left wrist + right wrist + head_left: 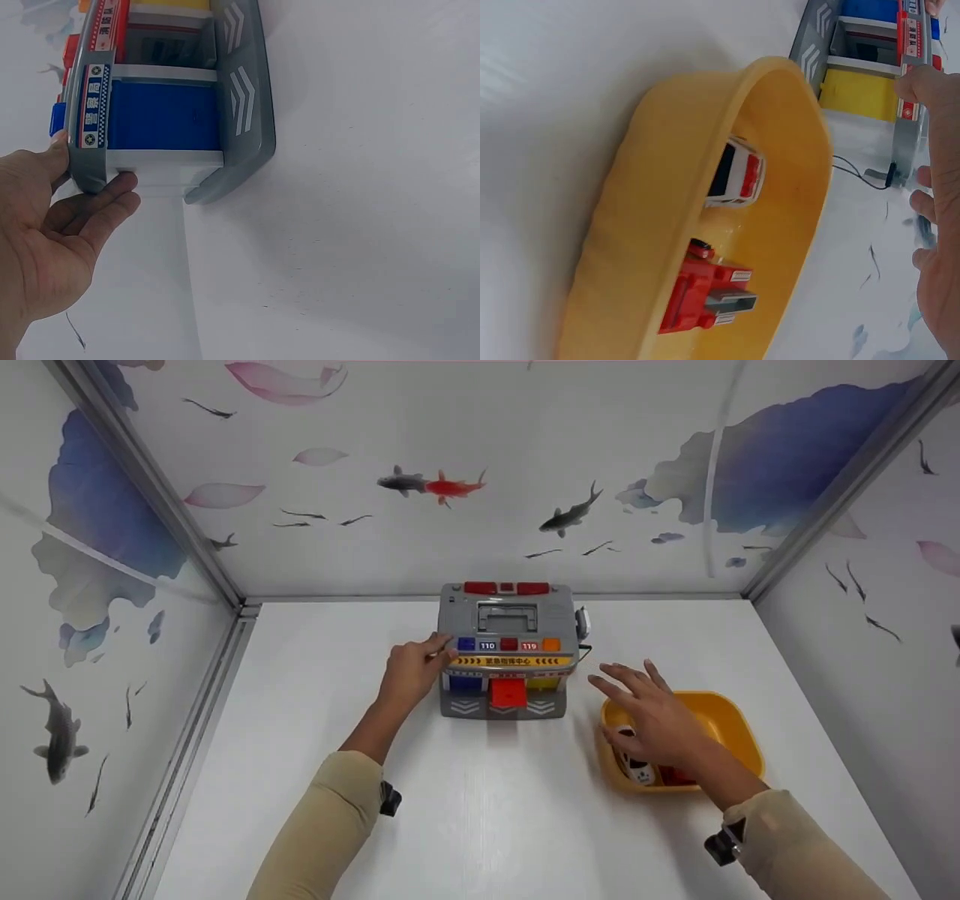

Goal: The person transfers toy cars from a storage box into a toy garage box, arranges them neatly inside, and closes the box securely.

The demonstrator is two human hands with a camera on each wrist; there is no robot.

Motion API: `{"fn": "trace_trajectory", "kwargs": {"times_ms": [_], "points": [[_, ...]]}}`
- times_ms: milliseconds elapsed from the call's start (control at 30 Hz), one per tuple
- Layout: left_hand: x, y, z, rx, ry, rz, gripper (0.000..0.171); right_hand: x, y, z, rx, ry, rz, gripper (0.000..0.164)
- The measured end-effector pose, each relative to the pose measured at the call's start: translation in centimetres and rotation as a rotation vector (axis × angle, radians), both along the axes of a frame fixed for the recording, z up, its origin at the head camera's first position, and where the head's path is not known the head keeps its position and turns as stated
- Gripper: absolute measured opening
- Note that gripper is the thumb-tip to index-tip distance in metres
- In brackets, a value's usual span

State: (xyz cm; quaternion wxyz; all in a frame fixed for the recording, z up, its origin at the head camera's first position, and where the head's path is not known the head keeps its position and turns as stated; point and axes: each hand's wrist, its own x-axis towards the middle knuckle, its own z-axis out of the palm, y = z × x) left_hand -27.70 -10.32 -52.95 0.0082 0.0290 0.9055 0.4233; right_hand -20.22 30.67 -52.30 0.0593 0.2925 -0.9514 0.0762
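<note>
A grey toy garage (507, 661) stands near the back wall, with buttons and lights on its roof. Its middle red door (508, 693) sticks outward, while the blue door (165, 116) and the yellow door (859, 94) are down. My left hand (411, 671) grips the roof's left edge, thumb by the blue button (58, 118) and fingers beneath. Over the yellow bin (756, 746) hovers my right hand (660, 724), fingers spread and holding nothing. Inside the bin lie a white toy car (737, 174) and a red toy vehicle (705, 296), partly hidden by that hand in the head view.
White walls printed with fish and petals enclose the white table (480, 810) at the back and sides. On the garage's right side, a small grey-white part (583, 622) and a thin black cord (859, 174) stick out.
</note>
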Motion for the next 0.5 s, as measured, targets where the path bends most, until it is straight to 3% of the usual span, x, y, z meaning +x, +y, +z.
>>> {"fn": "trace_trajectory", "kwargs": {"times_ms": [500], "points": [[0.1,-0.2,-0.1,0.011,0.008,-0.011,0.048,1.0,3.7,-1.3,-0.019,-0.042,-0.057,0.075]]}}
